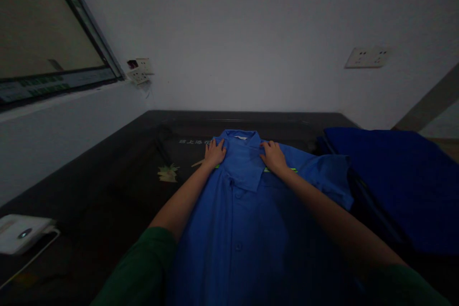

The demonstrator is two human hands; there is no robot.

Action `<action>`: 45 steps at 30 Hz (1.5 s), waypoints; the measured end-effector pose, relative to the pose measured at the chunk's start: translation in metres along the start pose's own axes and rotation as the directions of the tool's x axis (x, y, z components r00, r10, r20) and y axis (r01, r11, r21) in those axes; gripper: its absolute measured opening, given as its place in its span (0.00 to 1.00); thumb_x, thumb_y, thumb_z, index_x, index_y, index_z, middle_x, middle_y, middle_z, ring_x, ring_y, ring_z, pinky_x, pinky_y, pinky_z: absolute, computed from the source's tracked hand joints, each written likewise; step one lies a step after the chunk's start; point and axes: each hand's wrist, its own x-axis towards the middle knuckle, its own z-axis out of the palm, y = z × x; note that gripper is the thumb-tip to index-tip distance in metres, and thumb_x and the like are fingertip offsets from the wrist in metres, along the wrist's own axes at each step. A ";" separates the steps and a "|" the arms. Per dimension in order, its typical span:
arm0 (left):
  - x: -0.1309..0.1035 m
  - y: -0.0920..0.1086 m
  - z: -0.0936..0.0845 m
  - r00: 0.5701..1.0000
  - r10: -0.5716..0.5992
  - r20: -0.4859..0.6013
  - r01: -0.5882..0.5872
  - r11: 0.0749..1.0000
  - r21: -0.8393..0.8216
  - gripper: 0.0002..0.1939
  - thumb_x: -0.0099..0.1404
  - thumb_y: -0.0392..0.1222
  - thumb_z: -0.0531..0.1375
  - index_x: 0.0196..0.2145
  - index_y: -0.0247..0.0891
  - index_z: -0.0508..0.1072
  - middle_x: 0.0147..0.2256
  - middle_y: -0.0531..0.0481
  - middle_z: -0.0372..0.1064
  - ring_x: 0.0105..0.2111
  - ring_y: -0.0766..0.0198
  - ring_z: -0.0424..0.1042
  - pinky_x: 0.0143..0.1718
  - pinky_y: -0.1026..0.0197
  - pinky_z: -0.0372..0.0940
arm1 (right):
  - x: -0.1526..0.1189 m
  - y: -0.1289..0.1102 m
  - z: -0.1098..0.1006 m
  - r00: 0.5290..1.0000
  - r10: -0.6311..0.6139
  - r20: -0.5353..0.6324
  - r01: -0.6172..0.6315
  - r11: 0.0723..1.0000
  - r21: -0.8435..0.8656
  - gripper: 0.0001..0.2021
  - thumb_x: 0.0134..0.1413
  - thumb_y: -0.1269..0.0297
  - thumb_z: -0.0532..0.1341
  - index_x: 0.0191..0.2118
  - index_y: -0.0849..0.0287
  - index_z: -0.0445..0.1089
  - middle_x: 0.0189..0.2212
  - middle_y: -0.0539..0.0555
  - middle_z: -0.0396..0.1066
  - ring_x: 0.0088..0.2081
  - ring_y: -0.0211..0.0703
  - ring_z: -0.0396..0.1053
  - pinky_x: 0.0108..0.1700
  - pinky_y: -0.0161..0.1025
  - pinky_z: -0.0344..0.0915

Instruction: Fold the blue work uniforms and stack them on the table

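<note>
A blue short-sleeved button shirt (247, 229) lies front up, its collar at the far end and its buttons down the middle. My left hand (215, 154) rests on the shoulder left of the collar, fingers spread over the cloth. On the other side of the collar, my right hand (274, 158) touches the shoulder with fingers apart and slightly bent. The right sleeve spreads out beyond my right hand. Bright yellow-green strips show beside both hands. The left sleeve is not visible, and the shirt's lower end is dark and partly out of frame.
The shirt lies on a dark table (118, 172) with raised edges, against a white wall. Folded dark-blue cloth (394, 177) is piled at right. A white device (25, 233) with a cable sits at left. Wall sockets (367, 57) and a window (46, 24) are beyond.
</note>
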 end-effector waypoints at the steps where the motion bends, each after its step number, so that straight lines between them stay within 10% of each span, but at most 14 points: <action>1: -0.003 0.002 -0.005 1.000 0.011 -0.029 -0.011 1.000 -0.003 0.26 0.70 0.45 0.46 0.64 0.38 0.57 0.65 0.38 0.48 0.66 0.47 0.46 0.64 0.39 0.42 | -0.006 -0.007 -0.006 0.998 -0.040 -0.038 0.040 0.999 0.014 0.17 0.55 0.69 0.60 0.52 0.61 0.67 0.49 0.63 0.66 0.52 0.53 0.61 0.50 0.43 0.60; 8: -0.055 0.001 -0.037 0.953 0.304 0.011 -0.303 0.952 -0.052 0.21 0.66 0.37 0.51 0.56 0.40 0.67 0.57 0.46 0.65 0.58 0.60 0.62 0.62 0.56 0.53 | -0.072 -0.077 -0.025 0.895 -0.432 0.111 0.396 0.885 0.244 0.16 0.54 0.71 0.60 0.50 0.60 0.67 0.44 0.57 0.70 0.48 0.47 0.64 0.50 0.42 0.61; 14: -0.107 -0.016 -0.024 0.940 0.323 0.108 -0.322 0.946 -0.032 0.25 0.68 0.38 0.50 0.61 0.31 0.61 0.61 0.36 0.58 0.62 0.55 0.56 0.63 0.55 0.51 | -0.083 -0.112 -0.010 0.930 -0.302 0.207 0.302 0.953 0.033 0.16 0.59 0.77 0.49 0.50 0.63 0.66 0.46 0.64 0.70 0.47 0.50 0.67 0.45 0.41 0.63; 24: -0.126 -0.020 -0.013 0.943 0.333 -0.008 -0.332 0.938 -0.098 0.23 0.72 0.44 0.46 0.62 0.42 0.60 0.63 0.42 0.55 0.64 0.56 0.52 0.63 0.49 0.49 | -0.082 -0.104 0.002 0.964 -0.218 0.151 0.198 0.971 0.135 0.11 0.61 0.70 0.53 0.41 0.62 0.72 0.42 0.61 0.72 0.46 0.48 0.68 0.47 0.39 0.61; 29: -0.133 -0.017 -0.028 0.837 0.514 -0.188 -0.546 0.810 -0.214 0.17 0.66 0.37 0.53 0.50 0.43 0.72 0.57 0.47 0.64 0.60 0.59 0.57 0.62 0.51 0.50 | -0.090 -0.094 0.007 0.945 -0.301 0.129 0.267 0.936 0.230 0.11 0.60 0.67 0.57 0.44 0.62 0.73 0.43 0.59 0.71 0.48 0.47 0.64 0.52 0.40 0.59; 45: -0.128 -0.008 -0.023 0.796 0.594 -0.120 -0.600 0.745 -0.292 0.05 0.66 0.41 0.57 0.39 0.42 0.72 0.46 0.47 0.68 0.51 0.58 0.63 0.56 0.53 0.56 | -0.118 -0.082 -0.007 0.907 -0.394 0.150 0.380 0.918 0.111 0.14 0.63 0.67 0.54 0.48 0.57 0.74 0.51 0.59 0.69 0.51 0.49 0.62 0.54 0.44 0.60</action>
